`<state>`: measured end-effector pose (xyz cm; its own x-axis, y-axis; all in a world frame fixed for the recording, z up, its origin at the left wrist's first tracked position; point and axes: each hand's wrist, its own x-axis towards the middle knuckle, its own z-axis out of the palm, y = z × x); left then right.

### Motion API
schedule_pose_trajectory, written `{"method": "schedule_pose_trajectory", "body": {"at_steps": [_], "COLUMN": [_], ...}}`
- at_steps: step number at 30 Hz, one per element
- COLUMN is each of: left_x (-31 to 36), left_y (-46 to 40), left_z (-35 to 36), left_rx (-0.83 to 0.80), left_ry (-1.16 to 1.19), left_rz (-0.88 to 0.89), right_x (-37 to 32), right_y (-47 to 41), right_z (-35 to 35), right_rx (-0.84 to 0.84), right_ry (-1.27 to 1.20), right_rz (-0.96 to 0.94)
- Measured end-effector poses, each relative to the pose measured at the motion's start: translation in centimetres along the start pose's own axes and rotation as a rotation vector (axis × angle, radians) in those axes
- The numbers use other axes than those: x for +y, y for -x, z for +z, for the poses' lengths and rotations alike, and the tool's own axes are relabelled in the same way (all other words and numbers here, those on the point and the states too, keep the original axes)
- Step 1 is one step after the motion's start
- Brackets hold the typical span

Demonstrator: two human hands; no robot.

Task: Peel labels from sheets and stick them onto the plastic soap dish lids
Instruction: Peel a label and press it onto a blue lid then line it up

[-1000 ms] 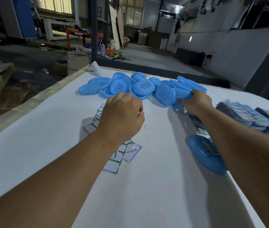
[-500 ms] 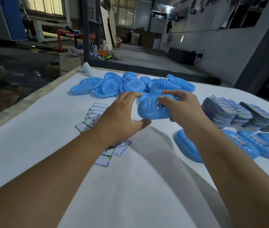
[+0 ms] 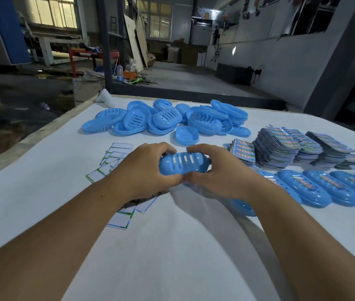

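1. Work surface: a table (image 3: 41, 192) covered in white sheeting, with a pale wooden edge along its left side. Beyond it lies a dim workshop with a concrete floor, a dark steel column (image 3: 104, 40), a red metal frame (image 3: 94, 56), leaning boards and lit windows.
2. Stock on the table: a loose heap of blue soap dish parts (image 3: 168, 120) at the far side; stacks of printed label sheets (image 3: 289, 146) to the right; a row of labelled lids (image 3: 333, 187) along the right edge; spent backing papers (image 3: 115, 157) under and beside the left forearm.
3. Held item: one blue soap dish lid (image 3: 183, 166) is above the table centre, between both hands.
4. Grip: the left hand (image 3: 144, 170) curls around the lid's left end, the right hand (image 3: 218, 172) around its right end; the thumbs meet at its near edge, fingers over the far edge.
5. Condition: the lid is oval and glossy, with five slots and small round holes facing the camera. No label shows on this face.
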<state>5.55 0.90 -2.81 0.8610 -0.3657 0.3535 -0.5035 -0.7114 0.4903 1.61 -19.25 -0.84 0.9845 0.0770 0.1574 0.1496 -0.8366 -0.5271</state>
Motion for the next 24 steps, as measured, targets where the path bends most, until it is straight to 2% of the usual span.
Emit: {"method": "schedule_pose_trajectory", "body": {"at_steps": [5, 9, 11, 14, 17, 20, 24], "left_x": [0.2, 0.4, 0.6, 0.0, -0.8, -1.0, -0.8], "left_y": [0.0, 0.2, 0.1, 0.1, 0.5, 0.8, 0.8], "left_z": [0.1, -0.4, -1.1, -2.8, -3.9, -4.4, -5.0], "left_rx": [-0.086, -0.136, -0.046, 0.083, -0.055, -0.134, -0.086], "left_ry": [-0.024, -0.092, -0.143, -0.396, -0.555, -0.517, -0.393], "left_rz": [-0.038, -0.065, -0.137, -0.319, -0.469, -0.516, -0.525], "right_x": [0.5, 0.7, 0.6, 0.4, 0.0, -0.2, -0.3], "right_y": [0.3, 0.2, 0.2, 0.3, 0.5, 0.6, 0.6], "right_z": [-0.3, -0.4, -0.3, -0.2, -0.1, 0.0, 0.1], "right_rx": [-0.068, -0.128, -0.131, -0.13, -0.133, -0.141, -0.137], "right_ry": [0.181, 0.224, 0.219, 0.235, 0.26, 0.275, 0.273], "right_rz": [-0.043, -0.017, -0.006, 0.005, 0.008, 0.002, 0.001]}}
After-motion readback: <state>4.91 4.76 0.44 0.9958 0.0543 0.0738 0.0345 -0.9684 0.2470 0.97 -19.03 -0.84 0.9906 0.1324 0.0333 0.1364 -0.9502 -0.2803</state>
